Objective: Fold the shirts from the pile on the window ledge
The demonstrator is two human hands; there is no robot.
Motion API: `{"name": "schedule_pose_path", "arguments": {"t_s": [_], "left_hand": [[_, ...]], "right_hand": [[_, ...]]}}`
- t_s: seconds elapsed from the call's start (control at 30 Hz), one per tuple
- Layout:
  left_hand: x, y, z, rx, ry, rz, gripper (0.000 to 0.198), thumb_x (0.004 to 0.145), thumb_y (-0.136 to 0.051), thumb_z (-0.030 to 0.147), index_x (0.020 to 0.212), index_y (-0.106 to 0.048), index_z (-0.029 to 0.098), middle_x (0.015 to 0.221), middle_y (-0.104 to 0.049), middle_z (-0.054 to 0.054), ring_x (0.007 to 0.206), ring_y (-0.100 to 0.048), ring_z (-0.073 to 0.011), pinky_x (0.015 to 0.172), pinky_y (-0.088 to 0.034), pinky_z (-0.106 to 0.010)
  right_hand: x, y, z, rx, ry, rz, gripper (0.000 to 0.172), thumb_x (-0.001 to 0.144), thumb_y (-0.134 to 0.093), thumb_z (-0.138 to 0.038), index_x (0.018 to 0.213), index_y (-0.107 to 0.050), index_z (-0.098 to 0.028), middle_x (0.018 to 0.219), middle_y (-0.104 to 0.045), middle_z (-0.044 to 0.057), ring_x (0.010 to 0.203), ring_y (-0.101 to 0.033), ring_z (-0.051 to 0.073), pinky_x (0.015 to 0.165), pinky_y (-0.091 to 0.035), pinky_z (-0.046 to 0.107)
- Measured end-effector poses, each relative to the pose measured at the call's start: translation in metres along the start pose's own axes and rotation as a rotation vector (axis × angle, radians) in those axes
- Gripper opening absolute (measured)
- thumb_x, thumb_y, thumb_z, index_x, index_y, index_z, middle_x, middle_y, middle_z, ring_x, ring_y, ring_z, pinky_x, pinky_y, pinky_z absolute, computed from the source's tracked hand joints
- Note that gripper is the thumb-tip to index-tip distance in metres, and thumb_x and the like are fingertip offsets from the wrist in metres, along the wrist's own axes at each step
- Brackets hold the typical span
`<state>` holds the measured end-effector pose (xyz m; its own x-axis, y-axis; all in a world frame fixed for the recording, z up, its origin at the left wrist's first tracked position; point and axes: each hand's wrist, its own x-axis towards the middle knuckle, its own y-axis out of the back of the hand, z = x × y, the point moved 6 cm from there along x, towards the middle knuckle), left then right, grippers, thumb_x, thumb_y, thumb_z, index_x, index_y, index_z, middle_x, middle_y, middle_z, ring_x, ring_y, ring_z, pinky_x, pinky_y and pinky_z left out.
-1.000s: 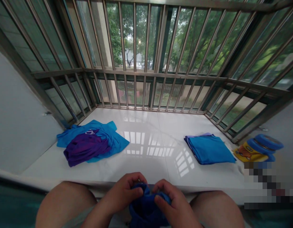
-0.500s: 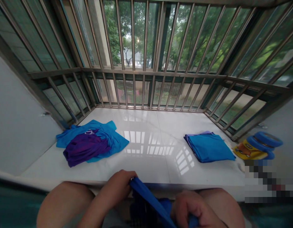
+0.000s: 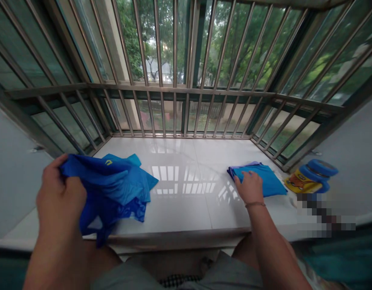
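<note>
Blue garment (image 3: 110, 187) moved left, lidded jar (image 3: 309, 177) right

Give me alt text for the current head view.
A person's left hand grips a loose dark blue fabric garment over a bright blue cloth; the right hand is over a folded blue fabric stack. Cloth and stack lie on a glossy white ledge before metal window bars.

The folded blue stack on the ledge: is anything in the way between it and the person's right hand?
Nothing visible: the right hand is at the left part of the folded blue stack, fingers over it. The blue-and-yellow jar is to the stack's right, not between them.
</note>
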<state>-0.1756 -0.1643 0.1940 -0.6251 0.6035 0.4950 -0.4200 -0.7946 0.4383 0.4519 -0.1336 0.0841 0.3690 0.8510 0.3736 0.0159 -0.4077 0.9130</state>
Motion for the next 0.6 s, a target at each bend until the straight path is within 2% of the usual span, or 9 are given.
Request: {"name": "schedule_pose_path", "arguments": {"t_s": [0.1, 0.17, 0.23, 0.3, 0.4, 0.43, 0.5, 0.6], "left_hand": [[-0.015, -0.045, -0.026, 0.277, -0.267, -0.283, 0.083, 0.094, -0.057, 0.029, 0.17, -0.034, 0.005, 0.165, -0.052, -0.026, 0.143, -0.06, -0.0445, 0.122, -0.047, -0.065], [-0.045, -0.079, -0.047, 0.288, -0.393, -0.419, 0.073, 0.1, -0.048, 0.035, 0.164, -0.04, -0.001, 0.161, -0.054, -0.031, 0.146, -0.058, -0.0441, 0.124, -0.045, -0.063], [-0.085, -0.111, -0.063, 0.266, -0.5, -0.547, 0.066, 0.105, -0.042, 0.041, 0.157, -0.05, 0.002, 0.157, -0.059, -0.03, 0.146, -0.059, -0.0419, 0.125, -0.044, -0.061], [-0.127, -0.14, -0.073, 0.259, -0.576, -0.713, 0.06, 0.106, -0.042, 0.043, 0.155, -0.057, 0.011, 0.159, -0.059, -0.024, 0.148, -0.057, -0.0386, 0.127, -0.043, -0.058], [-0.171, -0.171, -0.084, 0.332, -0.594, -0.891, 0.055, 0.104, -0.051, 0.043, 0.154, -0.063, 0.022, 0.167, -0.054, -0.017, 0.155, -0.05, -0.0385, 0.127, -0.041, -0.059], [-0.176, -0.178, -0.088, 0.376, -0.575, -0.902, 0.055, 0.103, -0.054, 0.043, 0.154, -0.063, 0.025, 0.17, -0.051, -0.016, 0.157, -0.046, -0.0399, 0.127, -0.039, -0.063], [-0.172, -0.189, -0.098, 0.444, -0.522, -0.874, 0.055, 0.104, -0.053, 0.044, 0.157, -0.061, 0.029, 0.175, -0.044, -0.013, 0.159, -0.043, -0.0416, 0.125, -0.038, -0.068], [-0.138, -0.202, -0.118, 0.423, -0.489, -0.831, 0.057, 0.108, -0.045, 0.044, 0.16, -0.057, 0.024, 0.176, -0.042, -0.013, 0.155, -0.049, -0.0376, 0.127, -0.039, -0.06]], "right_hand": [[0.002, -0.037, 0.034, -0.188, -0.178, -0.056, 0.054, 0.098, -0.061, -0.037, 0.137, -0.068, -0.001, 0.151, -0.057, 0.035, 0.144, -0.048, 0.048, 0.114, -0.04, 0.059], [0.0, -0.049, 0.044, -0.226, -0.189, -0.058, 0.056, 0.102, -0.055, -0.035, 0.145, -0.064, -0.001, 0.156, -0.055, 0.032, 0.145, -0.047, 0.048, 0.114, -0.038, 0.061], [-0.001, -0.053, 0.049, -0.235, -0.143, -0.044, 0.052, 0.105, -0.046, -0.029, 0.147, -0.064, -0.004, 0.154, -0.059, 0.029, 0.144, -0.049, 0.046, 0.113, -0.039, 0.06], [0.003, -0.052, 0.053, -0.216, -0.104, -0.05, 0.05, 0.105, -0.04, -0.024, 0.142, -0.068, -0.006, 0.148, -0.064, 0.028, 0.14, -0.054, 0.043, 0.11, -0.042, 0.057], [0.013, -0.045, 0.064, -0.126, -0.106, -0.095, 0.049, 0.106, -0.037, -0.024, 0.131, -0.073, -0.002, 0.13, -0.072, 0.031, 0.122, -0.065, 0.039, 0.101, -0.046, 0.049], [0.016, -0.041, 0.068, -0.078, -0.13, -0.102, 0.05, 0.106, -0.035, -0.025, 0.125, -0.074, -0.001, 0.121, -0.074, 0.031, 0.113, -0.068, 0.038, 0.097, -0.047, 0.047], [0.019, -0.03, 0.074, 0.035, -0.194, -0.074, 0.051, 0.106, -0.032, -0.03, 0.112, -0.075, -0.003, 0.104, -0.075, 0.028, 0.095, -0.07, 0.035, 0.086, -0.047, 0.043], [0.01, -0.006, 0.068, 0.243, -0.238, 0.052, 0.051, 0.106, -0.031, -0.042, 0.092, -0.071, -0.013, 0.086, -0.071, 0.019, 0.079, -0.063, 0.029, 0.075, -0.044, 0.04]]}}
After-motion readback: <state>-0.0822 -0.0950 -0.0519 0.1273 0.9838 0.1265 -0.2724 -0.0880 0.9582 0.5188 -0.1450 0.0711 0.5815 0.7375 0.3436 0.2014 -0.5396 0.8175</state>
